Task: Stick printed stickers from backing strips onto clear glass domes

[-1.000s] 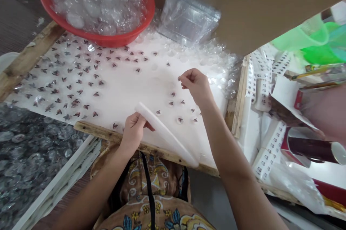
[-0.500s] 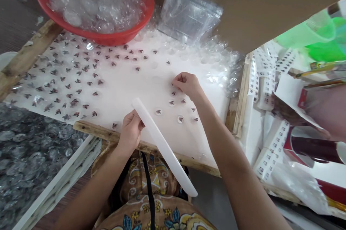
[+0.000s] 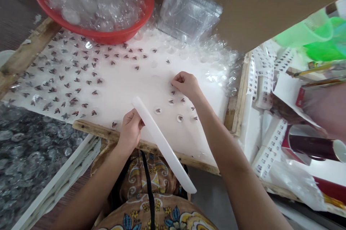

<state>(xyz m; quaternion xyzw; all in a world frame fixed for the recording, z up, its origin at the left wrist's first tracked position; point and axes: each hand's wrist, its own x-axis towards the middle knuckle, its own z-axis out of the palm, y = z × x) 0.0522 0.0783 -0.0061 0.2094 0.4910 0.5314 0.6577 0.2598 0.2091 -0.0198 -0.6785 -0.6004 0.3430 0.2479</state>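
Observation:
My left hand (image 3: 131, 127) is closed on the upper end of a long white strip (image 3: 164, 147), which slants down past the board's front edge over my lap. Only the strip's plain side faces me. Over the white board (image 3: 121, 82), my right hand (image 3: 187, 83) is pinched, thumb against finger. A small dark mark shows right under its fingertips; whatever is between them is hidden. Near it lie clear round discs, one with a dark insect-like print (image 3: 158, 111). Many more such prints (image 3: 73, 101) cover the board's left part.
A red basin (image 3: 113, 37) heaped with clear discs stands at the back left. Clear plastic bags (image 3: 189, 12) lie behind the board. Loose clear discs (image 3: 220, 60) fill its right rear. Printed strips (image 3: 271, 149) lie at right; a crate of discs (image 3: 35, 161) sits lower left. Wooden rails (image 3: 97, 131) edge the board.
Both hands keep nearly the same pose, the left on the strip and the right pinched over the board. The whole view has shifted very slightly.

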